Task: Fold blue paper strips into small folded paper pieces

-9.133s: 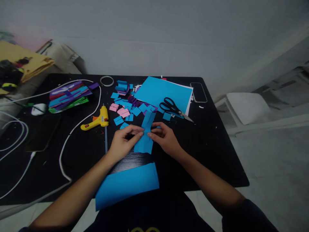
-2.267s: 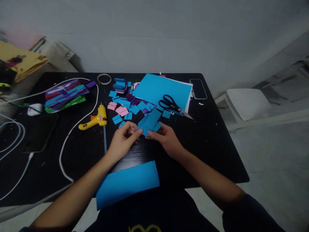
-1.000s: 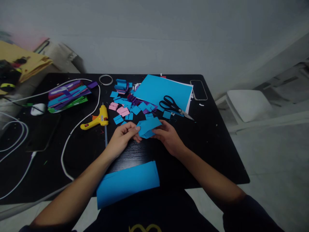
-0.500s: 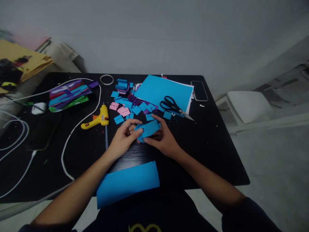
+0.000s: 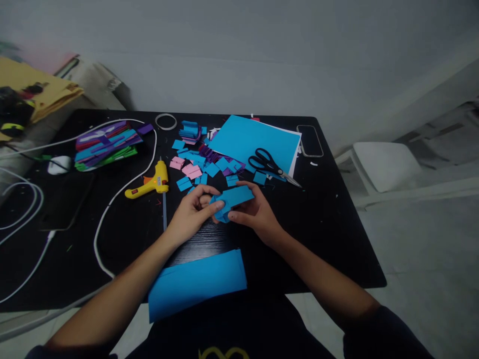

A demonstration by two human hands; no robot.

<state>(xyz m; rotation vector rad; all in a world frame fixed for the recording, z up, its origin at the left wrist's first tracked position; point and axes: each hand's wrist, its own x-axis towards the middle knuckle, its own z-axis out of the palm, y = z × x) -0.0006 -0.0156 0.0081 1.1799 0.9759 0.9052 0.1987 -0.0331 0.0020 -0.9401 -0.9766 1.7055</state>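
Observation:
Between my two hands is a folded blue paper strip (image 5: 239, 196), held above the black table. My left hand (image 5: 195, 208) pinches its left end, thumb on top. At the strip's right part, my right hand (image 5: 258, 212) grips it with the thumb below and the fingers at the far edge. The paper's underside and some fingertips are hidden. Just beyond my hands lie several small folded blue paper pieces (image 5: 211, 170) and a few pink ones (image 5: 191, 171). Nearer my body, larger blue paper sheets (image 5: 198, 284) lie at the table's front edge.
A yellow glue gun (image 5: 151, 184) lies left of my hands, with a white cable (image 5: 103, 227) curving past it. Black-handled scissors (image 5: 273, 167) rest on a blue sheet (image 5: 254, 142). Toward the back right is a phone (image 5: 310, 141); a bundle of coloured paper (image 5: 107, 147) sits back left.
The strip in my hands has opened out flatter and its right end reaches further right. My right hand has shifted slightly right; my left hand stays nearly in place.

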